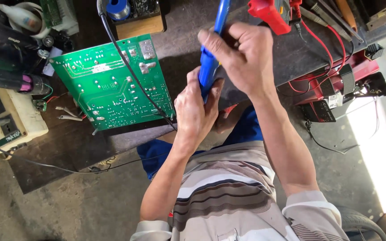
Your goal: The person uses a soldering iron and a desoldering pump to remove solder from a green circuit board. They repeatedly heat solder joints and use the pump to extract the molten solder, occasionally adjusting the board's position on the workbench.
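A blue pen-shaped tool (211, 58) stands nearly upright above the dark bench. My left hand (196, 109) is wrapped around its lower end. My right hand (240, 56) grips it higher up, fingers closed over the shaft. Left of both hands a green circuit board (112, 82) lies solder side up on the bench, with a black cable (132, 73) running diagonally across it. Neither hand touches the board.
A red multimeter (269, 14) with red leads lies at the top right. A red machine (340, 85) sits beyond the bench edge on the right. A cream power unit (1, 120), black tools (5, 53) and a solder spool (118, 9) crowd the left and top.
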